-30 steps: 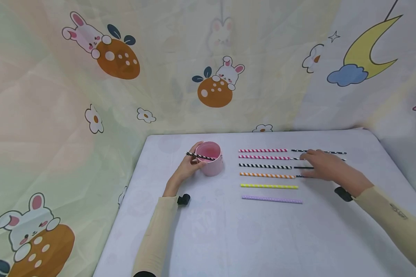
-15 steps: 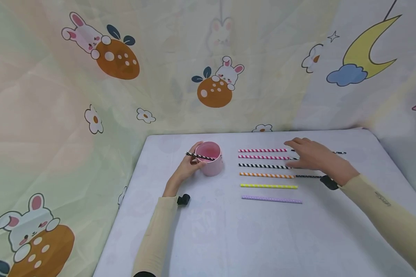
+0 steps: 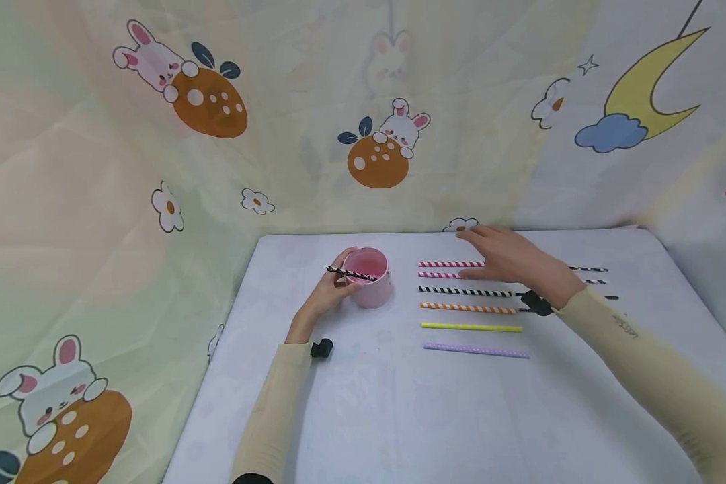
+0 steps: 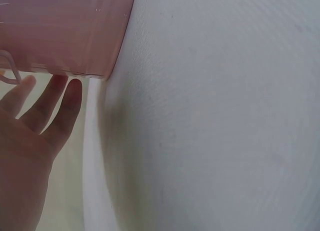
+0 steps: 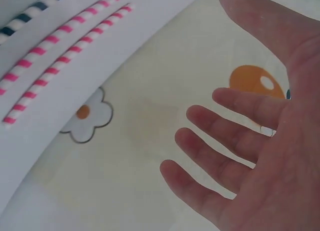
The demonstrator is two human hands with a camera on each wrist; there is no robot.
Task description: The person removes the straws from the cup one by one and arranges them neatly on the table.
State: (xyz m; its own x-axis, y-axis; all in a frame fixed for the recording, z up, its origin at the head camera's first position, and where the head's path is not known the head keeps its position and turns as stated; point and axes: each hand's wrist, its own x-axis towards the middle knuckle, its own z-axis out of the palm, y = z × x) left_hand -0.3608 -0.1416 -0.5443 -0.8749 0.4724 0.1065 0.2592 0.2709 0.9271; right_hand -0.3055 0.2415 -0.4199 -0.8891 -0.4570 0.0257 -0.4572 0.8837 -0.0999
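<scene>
A pink cup (image 3: 372, 292) with a small loop on its side stands at the back left of the table. My left hand (image 3: 327, 290) holds it from the left, fingers behind and thumb in front. One black-and-white paper straw (image 3: 337, 270) leans in the cup and sticks out over its left rim. My right hand (image 3: 505, 259), palm bare and fingers spread in the right wrist view, is above the far ends of the straw rows and holds nothing. Beneath it, two pink-striped straws (image 3: 438, 265) lie partly covered.
Left column, toward me: a black-striped straw (image 3: 462, 291), an orange one (image 3: 467, 308), a yellow one (image 3: 472, 327) and a purple one (image 3: 476, 350). Several black patterned straws (image 3: 589, 269) lie to the right, partly hidden by the right arm. A printed cloth wall rises behind the white table (image 3: 399, 417).
My right hand has moved left and a little away from me, from over the black patterned straws to over the pink-striped ones. The left hand and cup have stayed put.
</scene>
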